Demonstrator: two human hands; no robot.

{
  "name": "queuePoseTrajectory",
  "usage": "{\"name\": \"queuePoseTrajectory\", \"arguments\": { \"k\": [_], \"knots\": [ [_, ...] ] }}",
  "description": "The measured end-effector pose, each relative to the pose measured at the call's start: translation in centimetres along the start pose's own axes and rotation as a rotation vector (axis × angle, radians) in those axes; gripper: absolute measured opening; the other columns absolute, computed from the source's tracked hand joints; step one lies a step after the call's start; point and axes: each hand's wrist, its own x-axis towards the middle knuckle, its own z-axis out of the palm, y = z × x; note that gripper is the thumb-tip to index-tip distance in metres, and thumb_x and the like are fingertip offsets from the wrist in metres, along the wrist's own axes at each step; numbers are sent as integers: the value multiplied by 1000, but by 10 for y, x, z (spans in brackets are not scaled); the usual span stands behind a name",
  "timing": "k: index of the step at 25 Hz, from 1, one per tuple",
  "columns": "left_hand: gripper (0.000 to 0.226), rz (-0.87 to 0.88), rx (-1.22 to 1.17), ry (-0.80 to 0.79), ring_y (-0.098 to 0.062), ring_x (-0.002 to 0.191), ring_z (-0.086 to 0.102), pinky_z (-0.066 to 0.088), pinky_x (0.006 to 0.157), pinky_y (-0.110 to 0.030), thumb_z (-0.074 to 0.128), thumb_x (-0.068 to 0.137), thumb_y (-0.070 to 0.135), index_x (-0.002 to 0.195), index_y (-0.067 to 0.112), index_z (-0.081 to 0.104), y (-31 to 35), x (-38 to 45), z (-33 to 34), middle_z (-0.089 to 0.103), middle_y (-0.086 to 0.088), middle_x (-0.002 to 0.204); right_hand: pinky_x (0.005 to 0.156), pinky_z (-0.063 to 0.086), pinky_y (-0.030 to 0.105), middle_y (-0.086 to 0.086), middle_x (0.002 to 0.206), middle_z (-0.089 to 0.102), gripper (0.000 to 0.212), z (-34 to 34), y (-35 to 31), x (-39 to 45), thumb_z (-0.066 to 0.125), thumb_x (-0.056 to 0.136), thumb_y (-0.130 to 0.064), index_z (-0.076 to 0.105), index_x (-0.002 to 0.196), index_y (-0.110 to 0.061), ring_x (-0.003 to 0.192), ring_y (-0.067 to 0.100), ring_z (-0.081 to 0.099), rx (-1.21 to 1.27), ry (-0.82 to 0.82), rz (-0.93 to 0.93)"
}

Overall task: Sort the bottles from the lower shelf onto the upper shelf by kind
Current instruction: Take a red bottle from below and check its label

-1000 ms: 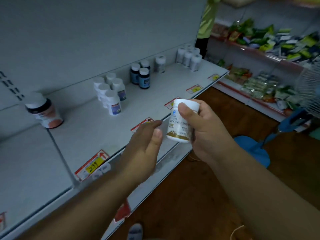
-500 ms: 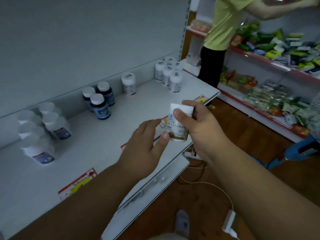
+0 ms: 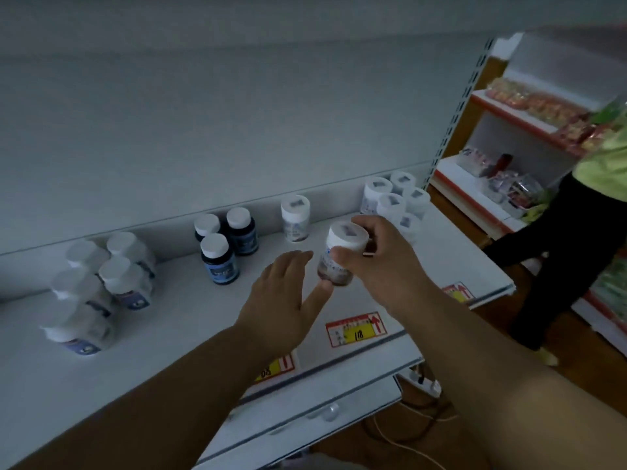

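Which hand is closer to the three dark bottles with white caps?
The left hand. It hovers just right of the dark bottles, fingers straight. The right hand is farther right, gripping a white bottle above the shelf.

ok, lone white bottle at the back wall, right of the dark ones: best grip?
Take the lone white bottle by its body just under the cap, from the front. It stands upright with the wall behind it, the dark bottles to its left, and bare shelf in front.
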Motion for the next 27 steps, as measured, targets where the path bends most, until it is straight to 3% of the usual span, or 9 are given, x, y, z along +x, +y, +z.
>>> {"name": "queuePoseTrajectory", "arguments": {
  "k": [3, 6, 9, 13, 16, 19, 25, 27],
  "knots": [
    [78, -73, 160, 35, -23, 142, 24, 24, 115, -40, 23, 90, 69, 151, 20, 22, -6, 31, 5, 25, -4, 156, 82, 53, 33, -11, 102, 61, 49, 5, 10, 51, 83, 73, -30, 52, 111, -30, 96, 13, 60, -192, -33, -19],
    [79, -103, 302, 78, -25, 149, 6, 14, 118, -43, 35, 94, 61, 154, 17, 10, -7, 55, 7, 4, -5, 163, 72, 55, 35, -2, 101, 65, 57, 8, 19, 97, 79, 61, -45, 59, 111, -26, 90, 20, 64, -395, -59, -57],
    [82, -107, 418, 62, -20, 150, -11, 7, 120, -41, 39, 96, 53, 155, 16, -4, -10, 86, 9, -11, -2, 163, 79, 54, 36, 3, 114, 64, 60, 13, 25, 135, 80, 68, -40, 58, 122, -24, 102, 24, 63, -500, -114, -111],
    [82, -175, 458, 21, -16, 150, -10, 10, 121, -40, 43, 95, 45, 155, 14, -3, -18, 99, 14, -6, 0, 164, 81, 45, 29, 7, 118, 64, 45, 19, 27, 158, 74, 77, -23, 60, 120, -16, 109, 26, 62, -504, -178, -230],
    [83, -174, 468, 1, -16, 150, -10, 11, 121, -40, 44, 94, 42, 155, 14, -4, -18, 101, 14, -7, -1, 164, 93, 46, 35, 9, 130, 53, 53, 20, 31, 159, 73, 81, -20, 52, 129, -16, 115, 28, 56, -553, -176, -290],
    [84, -174, 474, -14, -16, 150, -9, 9, 121, -38, 45, 93, 43, 155, 13, -3, -16, 101, 10, -7, -1, 164, 93, 41, 33, 12, 136, 46, 53, 20, 32, 152, 70, 84, -17, 48, 133, -16, 118, 32, 53, -627, -190, -332],
    [81, -103, 303, 150, -20, 149, 2, 2, 118, -34, 52, 92, 38, 155, 16, 7, 6, 66, -1, 6, -3, 163, 98, 45, 46, 14, 133, 44, 61, 15, 24, 105, 76, 79, -23, 48, 132, -13, 120, 34, 49, -611, -71, -411],
    [76, -129, 258, 175, -24, 147, 14, 10, 119, -38, 54, 92, 37, 154, 16, 15, 11, 41, 1, 17, -4, 161, 95, 47, 45, 14, 130, 48, 59, 14, 20, 84, 77, 78, -22, 50, 130, -10, 117, 33, 51, -591, -51, -495]
  ]
}}
